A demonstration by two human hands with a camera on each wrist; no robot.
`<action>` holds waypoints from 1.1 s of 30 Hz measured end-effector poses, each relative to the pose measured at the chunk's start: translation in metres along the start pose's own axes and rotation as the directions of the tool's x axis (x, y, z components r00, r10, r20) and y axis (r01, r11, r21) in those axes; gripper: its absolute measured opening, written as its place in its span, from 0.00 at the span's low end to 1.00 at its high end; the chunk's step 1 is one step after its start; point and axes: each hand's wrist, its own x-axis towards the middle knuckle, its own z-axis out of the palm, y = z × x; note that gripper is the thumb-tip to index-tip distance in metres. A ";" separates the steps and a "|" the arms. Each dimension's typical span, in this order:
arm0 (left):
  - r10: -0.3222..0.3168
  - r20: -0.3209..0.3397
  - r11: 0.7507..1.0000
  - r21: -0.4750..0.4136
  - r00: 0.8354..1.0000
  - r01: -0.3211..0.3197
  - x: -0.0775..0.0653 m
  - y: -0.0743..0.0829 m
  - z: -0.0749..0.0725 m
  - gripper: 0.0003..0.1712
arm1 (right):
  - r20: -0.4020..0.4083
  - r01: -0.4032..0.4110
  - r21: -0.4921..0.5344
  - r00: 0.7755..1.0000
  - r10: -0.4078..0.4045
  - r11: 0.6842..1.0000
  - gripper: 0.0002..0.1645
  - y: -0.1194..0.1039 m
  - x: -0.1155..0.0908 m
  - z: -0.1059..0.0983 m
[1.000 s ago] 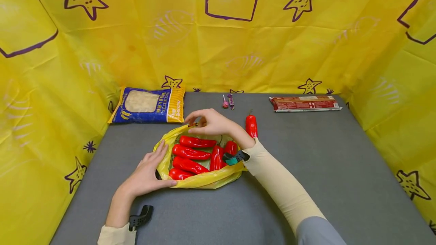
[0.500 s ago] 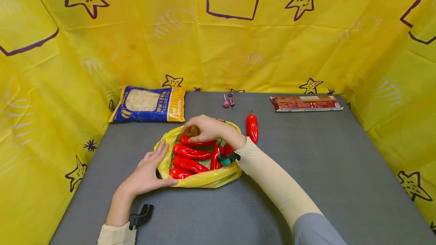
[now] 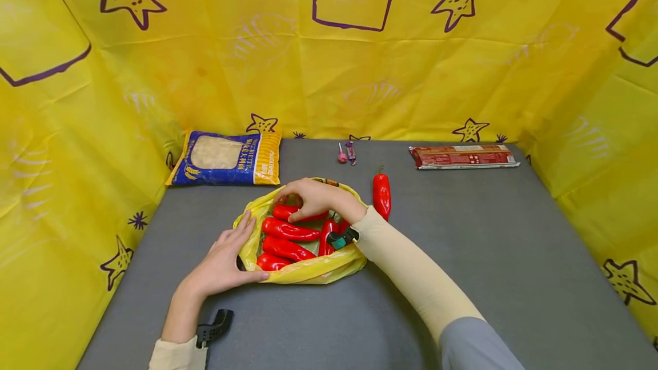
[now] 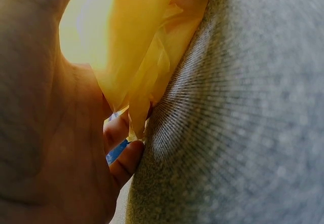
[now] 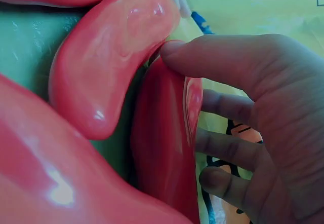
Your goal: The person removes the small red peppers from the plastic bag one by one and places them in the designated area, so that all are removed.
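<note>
A yellow plastic bag (image 3: 319, 270) stands with its mouth spread wide, and several glossy red chili peppers (image 3: 290, 229) lie inside. My left hand (image 3: 218, 261) rests against the bag's left side, fingers fairly straight along the rim and thumb on the near edge. In the left wrist view, the yellow plastic lies beside the palm. My right hand (image 3: 311, 197) reaches into the far part of the bag. The right wrist view shows its thumb and fingers on either side of one red chili pepper (image 5: 164, 127), pinching it. Some peppers are partly hidden under the right wrist.
Another red chili pepper (image 3: 381, 193) lies on the grey table (image 3: 488, 256), right of the bag. Behind are a blue and yellow pasta bag (image 3: 223, 159), a lollipop (image 3: 341, 155), a purple-wrapped candy (image 3: 351, 153) and a red flat package (image 3: 464, 156). Yellow cloth walls (image 3: 334, 79) enclose the table.
My right hand has come down from the bag's far rim onto the pepper at the back inside, and the rim beyond the wrist has come into view. My left hand has stayed put.
</note>
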 end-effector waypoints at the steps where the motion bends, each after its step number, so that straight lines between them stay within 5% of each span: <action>1: 0.000 -0.001 1.000 0.000 1.000 0.000 0.000 0.000 0.000 0.72 | 0.002 0.000 0.000 1.000 0.000 1.000 0.30 0.001 0.000 0.000; 21: -0.034 0.024 0.999 -0.003 0.999 0.034 0.003 -0.003 0.004 0.72 | 0.059 0.018 -0.163 0.998 -0.009 0.986 0.28 -0.005 0.005 0.000; 33: -0.042 0.030 0.999 -0.006 0.999 0.042 0.003 -0.001 0.003 0.73 | 0.097 -0.015 -0.165 0.995 0.031 0.986 0.32 -0.010 0.007 -0.004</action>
